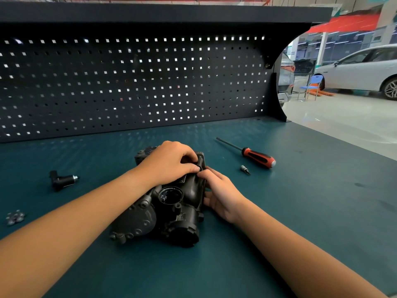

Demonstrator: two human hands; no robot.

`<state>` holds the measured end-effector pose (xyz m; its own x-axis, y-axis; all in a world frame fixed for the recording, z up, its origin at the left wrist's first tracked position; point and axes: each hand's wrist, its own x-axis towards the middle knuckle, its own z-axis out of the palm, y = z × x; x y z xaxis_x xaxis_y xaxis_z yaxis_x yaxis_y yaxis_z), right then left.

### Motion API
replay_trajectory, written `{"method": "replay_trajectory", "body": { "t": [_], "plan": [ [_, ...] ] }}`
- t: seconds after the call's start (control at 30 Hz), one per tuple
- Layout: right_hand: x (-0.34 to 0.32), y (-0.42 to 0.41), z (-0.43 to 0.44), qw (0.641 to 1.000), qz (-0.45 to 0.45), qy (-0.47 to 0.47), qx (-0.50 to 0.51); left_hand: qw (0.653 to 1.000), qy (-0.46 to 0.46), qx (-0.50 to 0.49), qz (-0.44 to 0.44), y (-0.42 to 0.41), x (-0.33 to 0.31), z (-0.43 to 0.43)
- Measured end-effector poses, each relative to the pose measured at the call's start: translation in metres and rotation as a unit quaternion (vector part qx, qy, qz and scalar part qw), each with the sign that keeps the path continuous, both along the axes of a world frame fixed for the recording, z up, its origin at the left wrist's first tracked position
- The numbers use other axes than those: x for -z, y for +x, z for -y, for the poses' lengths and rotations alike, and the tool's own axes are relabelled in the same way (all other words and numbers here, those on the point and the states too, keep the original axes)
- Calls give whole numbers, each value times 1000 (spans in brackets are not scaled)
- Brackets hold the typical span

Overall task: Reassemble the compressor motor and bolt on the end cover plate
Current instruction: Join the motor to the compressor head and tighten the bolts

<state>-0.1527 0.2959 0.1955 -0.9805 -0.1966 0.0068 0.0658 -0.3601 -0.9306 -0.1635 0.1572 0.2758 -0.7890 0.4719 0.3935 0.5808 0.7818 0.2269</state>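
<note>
A black compressor motor body lies on the teal bench top, with a round open bore facing up near its middle. Along its right side sits the dark end cover plate. My left hand lies over the top of the body, fingers curled, thumb and fingertips pinching at the cover's upper edge. My right hand holds the cover's right side, its thumb and forefinger meeting the left fingertips at a small dark part there. Whether a bolt sits between the fingers is hidden.
A red-and-black screwdriver lies to the right with a small socket bit beside it. A black elbow fitting lies at the left, and a cluster of small metal fasteners at the far left. A pegboard backs the bench.
</note>
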Motion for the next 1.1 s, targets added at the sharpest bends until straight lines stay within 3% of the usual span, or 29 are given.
{"method": "replay_trajectory", "body": {
  "t": [0.27, 0.5, 0.77, 1.1],
  "plan": [
    [0, 0, 4, 998, 42, -48, -2, 1000, 21, -17, 14, -1, -1, 1],
    [-6, -2, 2, 998, 56, -30, 12, 997, 58, -43, 18, -9, -6, -3],
    [-7, -5, -1, 997, 49, -48, -33, 987, -107, -10, 116, -29, -11, 3],
    [-7, -11, 0, 996, 63, -48, -41, 984, -143, 0, 103, -43, -9, 6]
  ]
}}
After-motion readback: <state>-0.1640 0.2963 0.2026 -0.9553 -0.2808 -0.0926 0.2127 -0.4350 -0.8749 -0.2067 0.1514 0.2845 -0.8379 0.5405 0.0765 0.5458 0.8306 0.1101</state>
